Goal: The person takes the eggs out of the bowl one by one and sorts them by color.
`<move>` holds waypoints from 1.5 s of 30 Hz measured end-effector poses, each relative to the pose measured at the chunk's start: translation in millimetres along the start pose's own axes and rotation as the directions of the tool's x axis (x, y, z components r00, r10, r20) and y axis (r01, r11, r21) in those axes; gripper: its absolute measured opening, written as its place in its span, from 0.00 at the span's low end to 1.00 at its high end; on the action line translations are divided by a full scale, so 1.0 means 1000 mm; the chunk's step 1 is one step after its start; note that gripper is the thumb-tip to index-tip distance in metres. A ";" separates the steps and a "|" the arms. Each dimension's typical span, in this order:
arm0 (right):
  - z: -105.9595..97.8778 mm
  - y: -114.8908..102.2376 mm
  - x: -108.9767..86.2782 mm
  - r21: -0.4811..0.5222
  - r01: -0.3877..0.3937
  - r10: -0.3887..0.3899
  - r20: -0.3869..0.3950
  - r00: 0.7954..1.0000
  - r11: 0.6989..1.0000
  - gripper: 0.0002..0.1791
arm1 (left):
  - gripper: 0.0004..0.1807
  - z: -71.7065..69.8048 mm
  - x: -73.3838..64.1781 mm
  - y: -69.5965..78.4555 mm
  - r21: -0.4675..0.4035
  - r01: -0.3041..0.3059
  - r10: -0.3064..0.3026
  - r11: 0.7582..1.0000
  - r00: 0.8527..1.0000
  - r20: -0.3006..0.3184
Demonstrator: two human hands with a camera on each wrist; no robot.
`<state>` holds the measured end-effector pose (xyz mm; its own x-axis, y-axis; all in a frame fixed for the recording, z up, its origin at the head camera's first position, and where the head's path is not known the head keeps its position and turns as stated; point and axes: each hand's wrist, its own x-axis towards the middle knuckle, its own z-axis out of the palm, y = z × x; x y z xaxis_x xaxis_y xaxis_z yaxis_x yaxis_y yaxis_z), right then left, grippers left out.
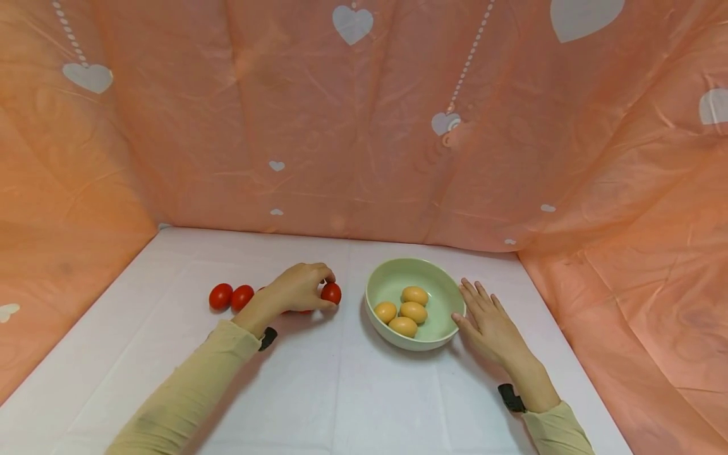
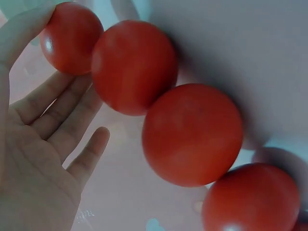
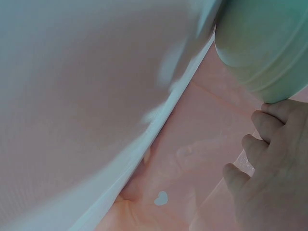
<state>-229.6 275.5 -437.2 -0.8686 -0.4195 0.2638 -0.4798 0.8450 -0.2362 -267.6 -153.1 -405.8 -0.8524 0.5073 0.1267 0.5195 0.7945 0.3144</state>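
Observation:
My left hand (image 1: 297,289) pinches a smooth red egg-shaped ball (image 1: 331,293) at the right end of a row, between thumb and fingers. In the left wrist view several more red balls (image 2: 192,134) line up beside it, nearly end to end; the head view has some of them hidden behind the hand. Right of this row stands a pale green bowl (image 1: 412,344) with several yellow-orange eggs (image 1: 413,312) inside. Fingers extended, my right hand (image 1: 491,332) rests against the bowl's right side. The right wrist view catches its fingertips right at the bowl's wall (image 3: 269,48).
A white cloth (image 1: 387,404) covers the table. Peach-coloured curtains (image 1: 352,126) with white hearts hang behind the table and along both sides. Two red balls (image 1: 220,296) lie left of my left hand. Each wrist wears a black band (image 1: 512,398) by the sleeve.

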 end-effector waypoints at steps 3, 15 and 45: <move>0.000 0.000 0.000 0.001 -0.001 0.001 0.000 1.000 1.000 0.38 | 0.26 0.002 0.000 -0.001 0.005 0.002 -0.002 1.000 1.000 0.011; 0.001 0.001 0.000 0.004 -0.001 0.001 0.000 1.000 1.000 0.39 | 0.25 0.007 -0.002 -0.001 0.011 0.010 -0.011 1.000 0.998 0.057; 0.000 -0.001 0.001 0.005 -0.012 0.012 0.010 1.000 1.000 0.39 | 0.29 0.005 -0.004 0.000 -0.007 0.051 -0.050 0.999 0.993 0.104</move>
<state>-229.7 274.9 -436.5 -0.8756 -0.4124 0.2514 -0.4696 0.8485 -0.2440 -264.2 -153.8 -411.1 -0.8663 0.4994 0.0119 0.4754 0.8169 0.3265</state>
